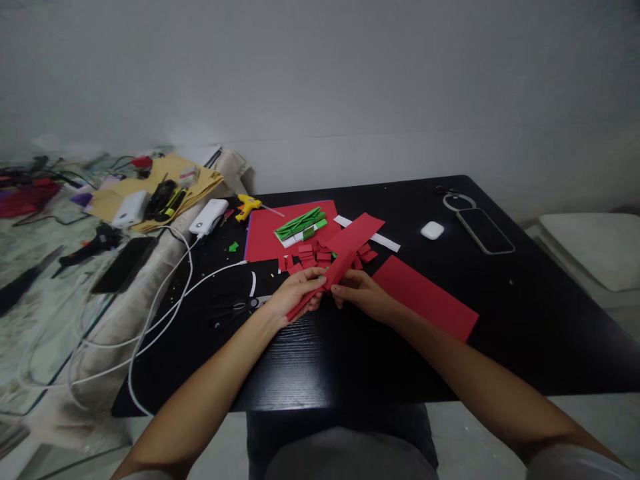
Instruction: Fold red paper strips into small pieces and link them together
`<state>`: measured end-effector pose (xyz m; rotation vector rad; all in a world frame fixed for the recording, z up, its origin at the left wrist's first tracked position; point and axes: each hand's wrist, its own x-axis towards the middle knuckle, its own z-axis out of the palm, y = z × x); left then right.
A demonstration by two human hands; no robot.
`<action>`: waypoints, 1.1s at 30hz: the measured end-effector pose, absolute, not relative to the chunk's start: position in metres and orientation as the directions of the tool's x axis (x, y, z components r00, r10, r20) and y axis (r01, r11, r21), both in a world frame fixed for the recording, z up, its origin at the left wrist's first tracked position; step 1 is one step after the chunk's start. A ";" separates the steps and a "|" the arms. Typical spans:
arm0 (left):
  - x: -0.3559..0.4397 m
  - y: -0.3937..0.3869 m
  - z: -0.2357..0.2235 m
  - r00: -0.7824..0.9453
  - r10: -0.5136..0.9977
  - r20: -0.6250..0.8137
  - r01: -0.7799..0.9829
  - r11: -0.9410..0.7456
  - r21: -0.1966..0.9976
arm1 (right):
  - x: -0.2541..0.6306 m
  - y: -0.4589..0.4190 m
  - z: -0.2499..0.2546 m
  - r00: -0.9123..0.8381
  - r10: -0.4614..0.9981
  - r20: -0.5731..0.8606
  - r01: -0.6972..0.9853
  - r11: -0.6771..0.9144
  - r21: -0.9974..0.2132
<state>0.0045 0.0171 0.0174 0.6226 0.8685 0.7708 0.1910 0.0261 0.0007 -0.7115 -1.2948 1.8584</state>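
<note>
Both hands hold a long strip of red paper (pixel 356 236) above the black table. My left hand (pixel 299 293) is closed round its lower, folded end, with the thumb on top. At the strip's right edge, my right hand (pixel 359 291) pinches the paper between thumb and fingers. Just beyond the hands lie several small red paper pieces (pixel 314 252). Behind these, folded green paper (pixel 301 224) rests on a large red sheet (pixel 265 241). Beside my right forearm lies a red paper rectangle (pixel 425 297), partly covered by the arm. A white paper strip (pixel 390 243) passes under the held strip.
On the black table (pixel 540 320) a yellow glue gun (pixel 247 207), a white power bank (pixel 209 217), pliers (pixel 240 307) and white cables (pixel 185 293) lie left. A white earbud case (pixel 433 230) and a phone (pixel 485 231) are right. Clutter covers the surface at far left.
</note>
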 end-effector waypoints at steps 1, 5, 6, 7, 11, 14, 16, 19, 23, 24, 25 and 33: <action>0.005 0.017 0.018 0.407 0.810 -0.423 -0.326 0.561 0.761 | 0.191 0.026 0.000 -0.564 0.825 -0.031 -0.263 -0.215 -0.941; 0.005 0.016 0.018 0.391 0.834 -0.389 -0.303 0.516 0.801 | 0.191 0.026 -0.002 -0.565 0.825 -0.024 -0.284 -0.222 -0.933; 0.005 0.016 0.017 0.392 0.837 -0.382 -0.301 0.509 0.806 | 0.191 0.026 -0.002 -0.567 0.824 -0.021 -0.290 -0.223 -0.931; 0.005 0.016 0.017 0.391 0.840 -0.375 -0.300 0.502 0.811 | 0.191 0.027 -0.003 -0.568 0.823 -0.021 -0.290 -0.224 -0.931; 0.004 0.017 0.016 0.361 0.875 -0.323 -0.275 0.430 0.860 | 0.192 0.027 -0.003 -0.567 0.823 -0.025 -0.283 -0.223 -0.933; 0.004 0.016 0.015 0.323 0.916 -0.238 -0.215 0.316 0.924 | 0.191 0.027 -0.003 -0.567 0.823 -0.039 -0.300 -0.250 -0.920; 0.005 0.014 0.014 0.266 0.951 -0.154 -0.169 0.204 0.964 | 0.190 0.027 -0.003 -0.567 0.820 -0.080 -0.318 -0.308 -0.897; 0.007 0.010 0.010 0.173 0.985 -0.015 -0.090 0.031 0.995 | 0.188 0.026 -0.003 -0.549 0.822 -0.152 -0.322 -0.376 -0.869; 0.010 0.005 0.006 0.122 0.992 0.035 -0.005 -0.034 0.999 | 0.187 0.027 -0.007 -0.519 0.842 -0.151 -0.311 -0.350 -0.883; 0.010 0.004 0.006 0.120 0.992 0.043 0.013 -0.044 0.999 | 0.187 0.027 -0.008 -0.505 0.852 -0.135 -0.317 -0.329 -0.889; 0.010 0.004 0.005 0.123 0.991 0.055 0.031 -0.060 0.998 | 0.187 0.027 -0.010 -0.495 0.861 -0.120 -0.324 -0.311 -0.894; 0.009 0.006 -0.008 0.099 0.983 0.157 0.083 -0.165 0.983 | 0.187 0.028 -0.013 -0.438 0.895 -0.086 -0.377 -0.269 -0.886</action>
